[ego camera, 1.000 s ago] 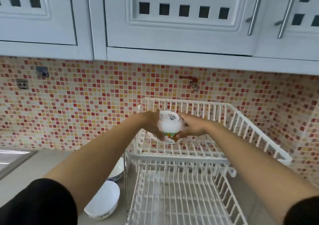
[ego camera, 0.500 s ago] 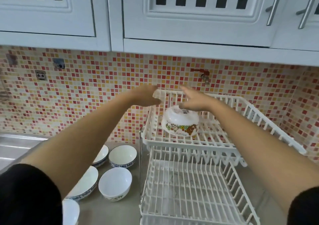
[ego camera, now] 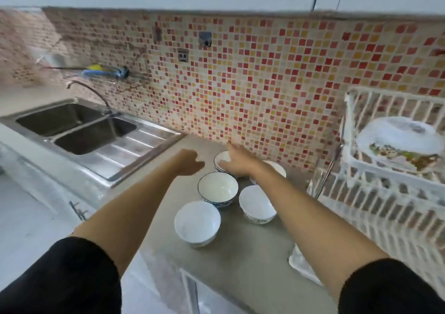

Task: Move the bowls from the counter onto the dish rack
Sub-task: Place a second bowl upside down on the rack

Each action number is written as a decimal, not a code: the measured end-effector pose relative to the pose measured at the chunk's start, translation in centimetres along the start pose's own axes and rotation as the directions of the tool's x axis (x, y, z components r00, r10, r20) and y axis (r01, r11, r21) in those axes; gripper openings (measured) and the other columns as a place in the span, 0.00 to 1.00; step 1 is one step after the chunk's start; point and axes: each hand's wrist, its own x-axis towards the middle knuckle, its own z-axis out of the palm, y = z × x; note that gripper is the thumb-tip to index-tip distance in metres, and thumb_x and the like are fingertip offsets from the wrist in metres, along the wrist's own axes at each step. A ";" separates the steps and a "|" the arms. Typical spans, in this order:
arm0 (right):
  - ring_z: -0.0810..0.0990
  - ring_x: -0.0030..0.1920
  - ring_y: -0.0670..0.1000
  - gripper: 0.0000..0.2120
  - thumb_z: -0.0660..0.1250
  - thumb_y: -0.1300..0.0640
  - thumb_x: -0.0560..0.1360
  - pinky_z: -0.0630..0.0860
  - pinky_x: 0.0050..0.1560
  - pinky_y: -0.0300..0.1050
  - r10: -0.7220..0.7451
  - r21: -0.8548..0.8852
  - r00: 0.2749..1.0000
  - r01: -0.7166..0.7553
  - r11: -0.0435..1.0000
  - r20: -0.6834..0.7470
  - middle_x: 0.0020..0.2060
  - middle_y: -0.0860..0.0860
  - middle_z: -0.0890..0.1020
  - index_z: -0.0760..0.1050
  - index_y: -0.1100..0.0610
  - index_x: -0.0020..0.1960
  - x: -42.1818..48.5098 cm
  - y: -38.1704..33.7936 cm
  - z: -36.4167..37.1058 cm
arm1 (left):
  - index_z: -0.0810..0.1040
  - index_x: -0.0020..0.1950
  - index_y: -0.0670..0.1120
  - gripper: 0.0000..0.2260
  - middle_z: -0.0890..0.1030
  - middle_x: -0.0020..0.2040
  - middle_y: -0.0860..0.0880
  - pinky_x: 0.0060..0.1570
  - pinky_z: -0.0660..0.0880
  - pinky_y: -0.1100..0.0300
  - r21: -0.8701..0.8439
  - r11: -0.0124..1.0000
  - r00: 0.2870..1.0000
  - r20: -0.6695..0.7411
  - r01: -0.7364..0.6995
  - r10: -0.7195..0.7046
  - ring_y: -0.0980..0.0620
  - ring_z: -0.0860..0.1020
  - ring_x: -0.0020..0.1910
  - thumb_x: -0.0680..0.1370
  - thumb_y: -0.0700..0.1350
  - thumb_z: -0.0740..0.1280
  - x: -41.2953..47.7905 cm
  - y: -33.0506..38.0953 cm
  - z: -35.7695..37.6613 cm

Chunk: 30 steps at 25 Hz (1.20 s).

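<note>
Several white bowls stand upright on the grey counter (ego camera: 240,260): a near one (ego camera: 197,223), a blue-rimmed one (ego camera: 218,188), one to its right (ego camera: 256,204), a far one (ego camera: 222,160) and another (ego camera: 277,169) partly hidden by my right forearm. My right hand (ego camera: 237,163) reaches over the far bowl, fingers spread, holding nothing. My left hand (ego camera: 189,163) hovers just left of the bowls, open and empty. A cartoon-printed bowl (ego camera: 399,140) lies upside down on the upper tier of the white dish rack (ego camera: 375,193) at the right.
A steel double sink (ego camera: 79,130) with a curved tap (ego camera: 89,90) lies at the left. A mosaic-tiled wall (ego camera: 252,84) runs behind the counter, with white cabinets above. The rack's lower tier extends toward the front right.
Both hands let go of the printed bowl on the rack's upper tier and swung left and down to the bowls on the counter. My view turned left, bringing the sink in.
</note>
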 end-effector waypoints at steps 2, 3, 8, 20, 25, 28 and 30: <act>0.64 0.71 0.61 0.32 0.58 0.44 0.78 0.64 0.68 0.51 0.173 0.036 0.982 -0.176 0.984 0.077 0.72 0.62 0.62 0.56 0.63 0.74 0.9 1.8 6.7 | 0.70 0.69 0.37 0.24 0.72 0.70 0.38 0.67 0.65 0.54 -0.007 0.997 0.989 0.125 0.081 -0.079 0.41 0.69 0.70 0.81 0.53 0.57 -1.1 -2.8 5.0; 0.65 0.71 0.61 0.33 0.57 0.43 0.78 0.65 0.68 0.51 0.263 0.062 0.958 -0.271 0.961 0.112 0.72 0.63 0.63 0.57 0.65 0.73 1.1 2.9 10.0 | 0.69 0.69 0.36 0.24 0.72 0.70 0.38 0.67 0.65 0.55 -0.018 0.993 0.978 0.178 0.116 -0.110 0.40 0.69 0.70 0.81 0.52 0.57 -1.7 -4.0 7.4; 0.71 0.68 0.58 0.30 0.63 0.48 0.76 0.69 0.66 0.45 0.399 0.321 0.859 -0.495 0.808 0.320 0.68 0.58 0.71 0.62 0.65 0.71 0.2 5.1 21.0 | 0.58 0.73 0.34 0.28 0.69 0.71 0.35 0.65 0.67 0.51 -0.212 0.936 0.924 0.323 0.282 -0.206 0.38 0.69 0.69 0.80 0.49 0.60 -3.5 -6.6 15.5; 0.74 0.63 0.60 0.24 0.56 0.57 0.77 0.71 0.61 0.50 0.183 0.224 0.981 -0.194 0.955 0.070 0.62 0.58 0.77 0.62 0.52 0.73 -4.1 3.0 15.5 | 0.69 0.66 0.42 0.14 0.79 0.55 0.34 0.51 0.73 0.50 -0.179 0.984 1.000 0.016 -0.014 0.017 0.35 0.77 0.54 0.82 0.43 0.55 -5.0 -6.5 13.1; 0.80 0.58 0.58 0.30 0.58 0.46 0.78 0.77 0.58 0.52 0.302 0.492 0.948 -0.219 0.843 -0.096 0.68 0.53 0.71 0.52 0.50 0.76 -8.0 2.8 9.7 | 0.66 0.61 0.42 0.10 0.78 0.52 0.36 0.44 0.81 0.42 -0.549 0.831 0.987 -0.161 -0.090 0.001 0.35 0.79 0.48 0.81 0.42 0.55 -4.9 -3.5 7.1; 0.80 0.55 0.60 0.27 0.53 0.55 0.81 0.80 0.53 0.53 0.260 0.430 0.930 -0.130 0.894 -0.260 0.68 0.58 0.71 0.47 0.49 0.77 -10.1 2.3 4.9 | 0.66 0.63 0.45 0.11 0.78 0.56 0.42 0.49 0.81 0.46 -0.686 0.687 0.968 -0.223 -0.237 0.111 0.41 0.79 0.50 0.81 0.46 0.56 -5.4 0.0 3.2; 0.76 0.61 0.60 0.28 0.52 0.57 0.81 0.75 0.60 0.54 0.219 0.239 0.836 -0.109 0.965 -0.503 0.70 0.60 0.69 0.46 0.51 0.78 -11.7 2.1 0.6 | 0.64 0.64 0.49 0.15 0.77 0.60 0.45 0.55 0.78 0.49 -0.819 0.488 0.942 -0.182 -0.304 0.281 0.45 0.78 0.55 0.79 0.53 0.58 -6.2 3.0 -0.5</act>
